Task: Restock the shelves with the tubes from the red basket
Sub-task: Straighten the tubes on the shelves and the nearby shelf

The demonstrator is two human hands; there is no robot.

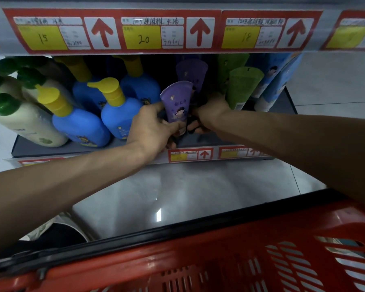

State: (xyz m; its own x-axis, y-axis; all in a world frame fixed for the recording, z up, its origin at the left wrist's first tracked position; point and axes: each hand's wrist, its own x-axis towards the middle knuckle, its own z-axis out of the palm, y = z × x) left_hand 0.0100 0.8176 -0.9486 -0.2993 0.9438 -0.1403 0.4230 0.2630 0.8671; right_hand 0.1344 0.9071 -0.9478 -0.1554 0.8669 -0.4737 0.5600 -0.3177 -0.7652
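**Purple tube going into its shelf slot**

Left hand (154, 127) is pinching the purple tube (177, 102) low near the cap, centre frame, on the shelf (76, 149). Right hand (211, 111) fingers are curling at its base, grip unclear. The tube is probably light, soft and slick. Blue bottles (122, 116) and green tube (242, 87) are leaving a narrow slot.

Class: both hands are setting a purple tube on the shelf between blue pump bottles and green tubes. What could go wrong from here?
1. The purple tube, wide end up and leaning, may topple once the left hand gripping it lets go, perhaps onto the blue pump bottle beside it.
2. The right hand sits close beside the green tube; drawing it back could knock that tube over.
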